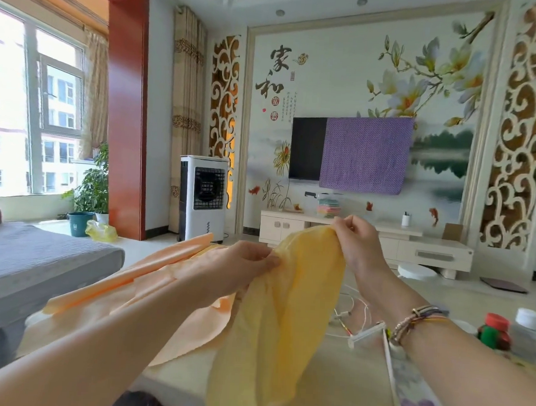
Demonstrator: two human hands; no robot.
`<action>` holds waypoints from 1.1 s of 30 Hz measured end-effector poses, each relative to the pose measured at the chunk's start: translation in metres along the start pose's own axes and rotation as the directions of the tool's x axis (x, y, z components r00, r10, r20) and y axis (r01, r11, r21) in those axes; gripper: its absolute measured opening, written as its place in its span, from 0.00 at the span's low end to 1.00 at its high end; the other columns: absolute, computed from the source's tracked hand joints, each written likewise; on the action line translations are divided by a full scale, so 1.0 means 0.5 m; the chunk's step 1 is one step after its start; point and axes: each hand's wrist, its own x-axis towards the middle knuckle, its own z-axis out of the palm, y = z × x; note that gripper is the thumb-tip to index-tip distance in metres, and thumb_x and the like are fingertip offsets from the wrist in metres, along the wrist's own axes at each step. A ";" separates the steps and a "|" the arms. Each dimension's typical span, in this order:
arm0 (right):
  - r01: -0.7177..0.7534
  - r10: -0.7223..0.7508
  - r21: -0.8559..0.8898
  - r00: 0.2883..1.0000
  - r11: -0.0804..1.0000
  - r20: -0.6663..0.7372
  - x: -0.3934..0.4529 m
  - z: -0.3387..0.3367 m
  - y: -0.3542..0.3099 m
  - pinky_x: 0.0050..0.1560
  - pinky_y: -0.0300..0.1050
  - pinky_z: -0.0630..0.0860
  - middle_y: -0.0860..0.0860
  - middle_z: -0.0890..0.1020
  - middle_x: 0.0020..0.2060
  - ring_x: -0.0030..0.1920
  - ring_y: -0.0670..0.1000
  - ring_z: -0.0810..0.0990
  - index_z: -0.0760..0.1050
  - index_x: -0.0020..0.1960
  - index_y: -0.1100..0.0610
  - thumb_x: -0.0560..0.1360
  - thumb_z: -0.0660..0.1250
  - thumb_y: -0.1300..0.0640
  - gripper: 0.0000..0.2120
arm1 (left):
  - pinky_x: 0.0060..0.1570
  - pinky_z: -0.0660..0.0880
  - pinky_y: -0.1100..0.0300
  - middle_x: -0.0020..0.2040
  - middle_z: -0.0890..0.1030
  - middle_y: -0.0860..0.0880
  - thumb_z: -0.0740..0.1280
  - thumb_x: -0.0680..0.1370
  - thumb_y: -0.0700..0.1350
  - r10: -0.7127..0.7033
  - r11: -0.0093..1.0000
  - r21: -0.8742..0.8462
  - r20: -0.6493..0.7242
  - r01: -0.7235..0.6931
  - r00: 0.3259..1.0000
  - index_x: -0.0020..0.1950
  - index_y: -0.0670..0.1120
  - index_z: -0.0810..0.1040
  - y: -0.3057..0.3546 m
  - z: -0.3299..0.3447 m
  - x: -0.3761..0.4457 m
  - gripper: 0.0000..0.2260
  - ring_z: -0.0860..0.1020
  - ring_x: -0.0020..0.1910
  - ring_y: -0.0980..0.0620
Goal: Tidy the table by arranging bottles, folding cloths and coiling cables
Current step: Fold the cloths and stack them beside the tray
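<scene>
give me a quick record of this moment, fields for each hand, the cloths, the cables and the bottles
left hand: pinches the yellow cloth at its top edge
right hand: pinches the same edge, further right and higher
yellow cloth: lifted, hanging down between the hands
orange cloth: lies crumpled on the table, at left
cables: white cables loose on the table, uncoiled
bottles: red-capped bottle and clear bottle at the right edge

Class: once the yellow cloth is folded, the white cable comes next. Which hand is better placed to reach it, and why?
Probably the right hand: the white cable lies just below its wrist, while the left hand is across the yellow cloth.
</scene>
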 end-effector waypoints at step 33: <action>-0.022 0.168 -0.341 0.900 0.940 0.403 0.013 0.017 0.062 0.32 0.41 0.67 0.50 0.74 0.38 0.36 0.48 0.72 0.70 0.43 0.54 0.75 0.58 0.66 0.08 | 0.26 0.68 0.69 0.28 0.77 0.56 0.75 0.67 0.60 0.174 0.905 0.402 -0.052 -0.139 0.983 0.39 0.48 0.82 -0.032 -0.013 0.082 0.15 0.72 0.24 0.62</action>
